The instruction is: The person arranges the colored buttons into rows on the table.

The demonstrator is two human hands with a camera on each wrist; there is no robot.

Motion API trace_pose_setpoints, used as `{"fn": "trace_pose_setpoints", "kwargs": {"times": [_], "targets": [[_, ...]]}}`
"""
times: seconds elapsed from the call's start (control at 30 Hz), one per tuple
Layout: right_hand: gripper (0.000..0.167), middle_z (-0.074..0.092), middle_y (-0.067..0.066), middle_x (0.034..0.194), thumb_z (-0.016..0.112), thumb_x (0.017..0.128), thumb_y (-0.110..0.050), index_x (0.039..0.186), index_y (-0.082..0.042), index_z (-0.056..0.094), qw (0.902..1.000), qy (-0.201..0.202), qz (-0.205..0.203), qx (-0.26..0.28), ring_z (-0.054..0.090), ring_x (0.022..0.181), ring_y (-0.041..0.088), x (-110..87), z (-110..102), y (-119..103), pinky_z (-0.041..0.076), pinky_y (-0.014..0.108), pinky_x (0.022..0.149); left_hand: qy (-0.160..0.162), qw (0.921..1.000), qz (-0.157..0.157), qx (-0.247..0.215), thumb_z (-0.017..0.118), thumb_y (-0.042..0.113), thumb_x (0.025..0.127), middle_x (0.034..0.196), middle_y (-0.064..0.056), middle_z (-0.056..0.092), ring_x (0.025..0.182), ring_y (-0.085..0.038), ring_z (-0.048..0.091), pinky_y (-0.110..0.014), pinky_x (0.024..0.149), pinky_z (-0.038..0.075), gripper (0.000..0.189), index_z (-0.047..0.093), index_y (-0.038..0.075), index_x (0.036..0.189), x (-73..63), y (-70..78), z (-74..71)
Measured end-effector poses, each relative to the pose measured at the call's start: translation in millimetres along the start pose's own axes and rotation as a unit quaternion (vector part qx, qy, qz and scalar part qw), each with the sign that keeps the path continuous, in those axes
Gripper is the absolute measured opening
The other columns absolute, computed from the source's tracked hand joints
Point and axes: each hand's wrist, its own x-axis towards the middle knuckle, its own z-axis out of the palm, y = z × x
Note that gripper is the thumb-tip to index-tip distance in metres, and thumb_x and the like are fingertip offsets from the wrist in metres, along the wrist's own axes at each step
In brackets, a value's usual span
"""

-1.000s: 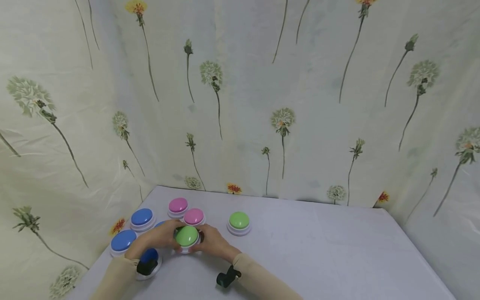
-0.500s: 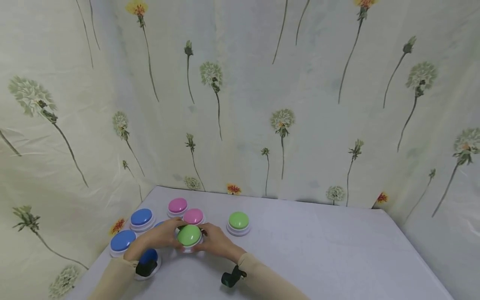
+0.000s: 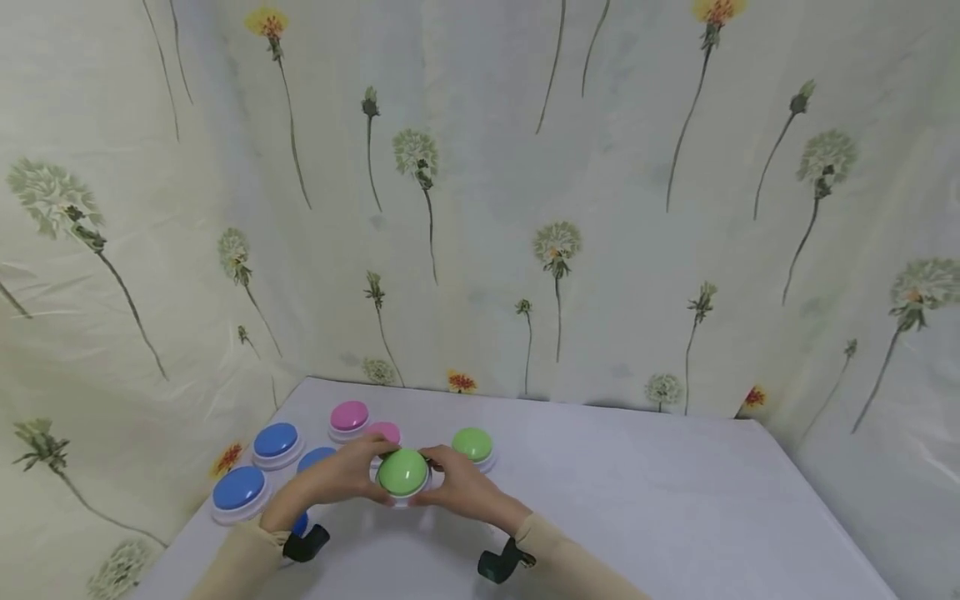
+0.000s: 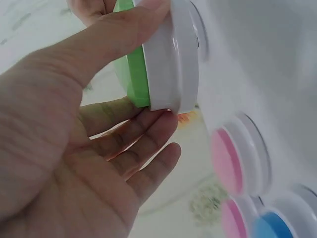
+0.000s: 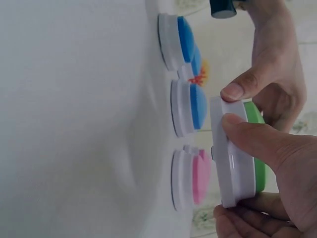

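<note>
Both hands grip a round push button (image 3: 402,472) with a green domed top and white base, raised off the white table. My left hand (image 3: 341,477) has it by the left side, thumb on the white base and fingers at the far edge, as the left wrist view shows. From the right side my right hand (image 3: 471,492) pinches the same button, its thumb (image 5: 247,136) pressed on the white rim. Right behind the right hand stands a second green push button (image 3: 472,444). A pink push button (image 3: 386,432) is partly hidden behind the left hand.
Another pink push button (image 3: 349,415) stands at the back left of the table (image 3: 660,500). Several blue push buttons, such as this one (image 3: 238,487), stand along the left side, one mostly behind the left wrist. A flower-patterned curtain (image 3: 480,208) hangs behind the table.
Both hands have carried the green push button to the right, away from the pink and blue ones. More of the blue button behind the left hand shows now.
</note>
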Motion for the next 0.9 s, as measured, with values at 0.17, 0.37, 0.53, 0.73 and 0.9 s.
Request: {"fn": "trace_pose_setpoints", "kwargs": {"times": [0.17, 0.37, 0.53, 0.73, 0.9], "targets": [[0.061, 0.062, -0.006, 0.125, 0.080, 0.077, -0.038, 0.130, -0.017, 0.057, 0.9999, 0.010, -0.001, -0.001, 0.058, 0.116, 0.011, -23.1, -17.1, 0.8, 0.049, 0.030, 0.100, -0.007, 0.9995, 0.025, 0.016, 0.087, 0.035, 0.067, 0.110, 0.001, 0.060, 0.102, -0.015, 0.057, -0.042, 0.091, 0.052, 0.069, 0.061, 0.005, 0.124, 8.0, 22.1, 6.5], [0.064, 0.061, -0.006, 0.125, 0.081, 0.075, -0.040, 0.130, -0.016, 0.056, 0.9997, 0.019, 0.013, -0.007, 0.059, 0.115, 0.013, -49.9, -36.0, 1.5, 0.050, 0.033, 0.098, -0.023, 0.9989, 0.030, 0.028, 0.086, 0.040, 0.067, 0.110, 0.003, 0.057, 0.098, -0.010, 0.056, -0.030, 0.086, 0.053, 0.070, 0.062, 0.008, 0.125, 18.9, 46.1, 15.5], [0.066, 0.059, -0.007, 0.128, 0.079, 0.075, -0.044, 0.132, -0.021, 0.055, 0.9993, 0.028, 0.019, -0.017, 0.057, 0.117, 0.013, -69.8, -48.6, 7.1, 0.050, 0.036, 0.098, -0.041, 0.9985, 0.025, 0.026, 0.086, 0.043, 0.066, 0.111, 0.004, 0.057, 0.097, -0.008, 0.056, -0.028, 0.086, 0.053, 0.072, 0.061, 0.010, 0.126, 30.2, 65.1, 24.4], [0.065, 0.061, -0.007, 0.123, 0.079, 0.075, -0.046, 0.131, -0.021, 0.057, 0.9983, 0.040, 0.026, -0.034, 0.057, 0.113, 0.012, -88.4, -60.9, 16.0, 0.051, 0.039, 0.096, -0.040, 0.9970, 0.053, 0.040, 0.087, 0.040, 0.066, 0.114, 0.001, 0.058, 0.101, -0.009, 0.056, -0.028, 0.090, 0.052, 0.073, 0.061, 0.008, 0.126, 45.9, 77.9, 37.3], [0.063, 0.061, -0.006, 0.122, 0.079, 0.075, -0.046, 0.128, -0.019, 0.058, 0.9969, 0.043, 0.046, -0.046, 0.057, 0.111, 0.012, -97.7, -70.5, 23.3, 0.050, 0.039, 0.095, -0.041, 0.9952, 0.068, 0.058, 0.087, 0.041, 0.066, 0.116, 0.001, 0.058, 0.102, -0.007, 0.056, -0.026, 0.091, 0.052, 0.074, 0.061, 0.008, 0.127, 60.6, 83.2, 48.3]]}}
